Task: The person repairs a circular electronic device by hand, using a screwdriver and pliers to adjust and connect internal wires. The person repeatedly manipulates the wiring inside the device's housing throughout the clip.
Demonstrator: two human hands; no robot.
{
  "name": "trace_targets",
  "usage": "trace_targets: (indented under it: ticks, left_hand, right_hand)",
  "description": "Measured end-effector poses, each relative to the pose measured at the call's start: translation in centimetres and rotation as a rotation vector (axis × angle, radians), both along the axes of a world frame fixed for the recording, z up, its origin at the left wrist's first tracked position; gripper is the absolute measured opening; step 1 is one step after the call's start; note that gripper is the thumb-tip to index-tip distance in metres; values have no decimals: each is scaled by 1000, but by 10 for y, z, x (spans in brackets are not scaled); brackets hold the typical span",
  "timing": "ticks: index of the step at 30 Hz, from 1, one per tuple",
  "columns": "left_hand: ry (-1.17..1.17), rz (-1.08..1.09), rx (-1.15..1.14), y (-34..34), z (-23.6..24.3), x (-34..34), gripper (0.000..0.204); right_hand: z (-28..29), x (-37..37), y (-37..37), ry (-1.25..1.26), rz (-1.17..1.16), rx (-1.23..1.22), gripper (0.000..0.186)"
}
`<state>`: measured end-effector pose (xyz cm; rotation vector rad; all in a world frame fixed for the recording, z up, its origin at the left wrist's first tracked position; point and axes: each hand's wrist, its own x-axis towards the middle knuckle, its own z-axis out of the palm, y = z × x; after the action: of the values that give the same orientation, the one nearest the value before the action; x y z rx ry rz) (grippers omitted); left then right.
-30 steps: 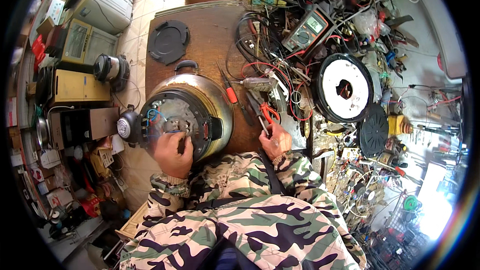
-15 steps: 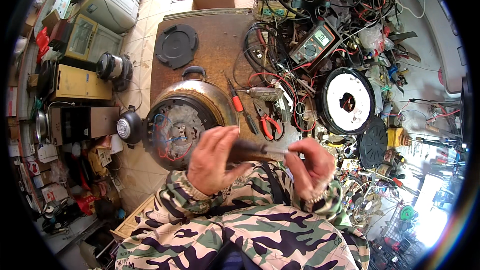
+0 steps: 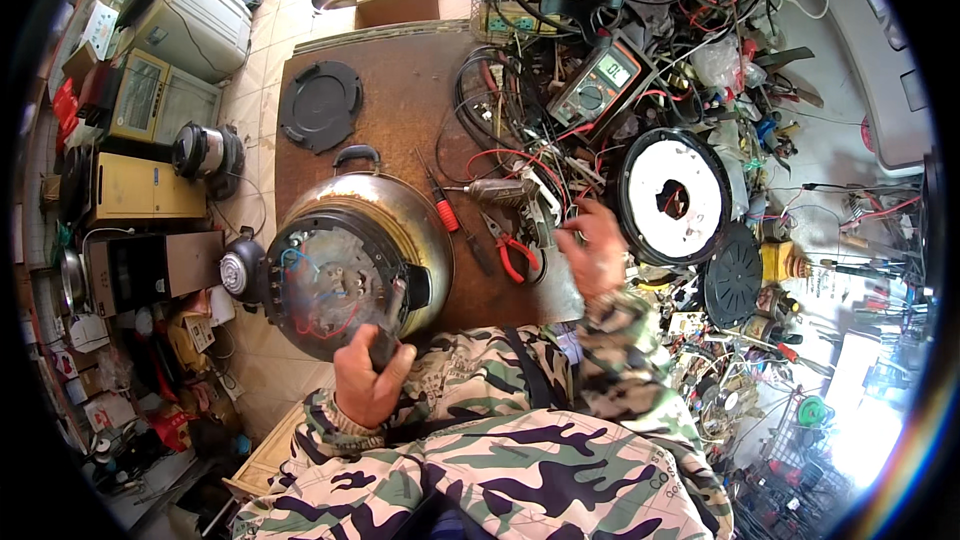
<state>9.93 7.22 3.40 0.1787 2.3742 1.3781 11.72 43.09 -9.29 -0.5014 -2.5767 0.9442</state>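
My left hand (image 3: 368, 376) is closed around the dark handle of a tool (image 3: 382, 346) with a greyish shaft. The shaft points up over the rim of an upturned metal pot (image 3: 427, 217), whose black underside (image 3: 330, 285) shows red and blue wires. I cannot make out the tool's exact kind. My right hand (image 3: 596, 252), slightly blurred, is over the bench's right edge, fingers loosely bent and apart, with nothing visible in them. Red-handled pliers (image 3: 514, 252) lie to its left, with a red screwdriver (image 3: 443, 202) and a grey metal-bodied tool (image 3: 497, 192) beyond.
A multimeter (image 3: 603, 80) sits among tangled cables at the back right. A black ring-shaped part with a white face (image 3: 672, 198) and a black vented disc (image 3: 733, 275) lie on the right-hand clutter. A black round cover (image 3: 321, 107) rests on the brown bench (image 3: 395, 105).
My hands have parted. The left has moved down-left with the tool, its shaft now over the pot; the right has let go of the tool's end and moved up toward the bench's right side.
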Motion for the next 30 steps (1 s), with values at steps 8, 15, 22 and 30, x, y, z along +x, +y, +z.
trace_targets:
  ticks: [8, 15, 22, 30]
  left_hand:
    - [80, 34, -5, -4, -22, -2, 21]
    - [97, 36, 38, -2, -26, -4, 22]
    - [121, 25, 25, -1, -32, -4, 22]
    - [77, 32, 37, -7, -41, 0, 23]
  right_hand:
    - [-61, -4, -69, -146, 42, 94, 29]
    - [-56, 18, -92, -78, 51, -113, 26]
    - [-102, 6, -46, -160, -113, -113, 29]
    - [-132, -23, -16, 161, 60, 436, 41]
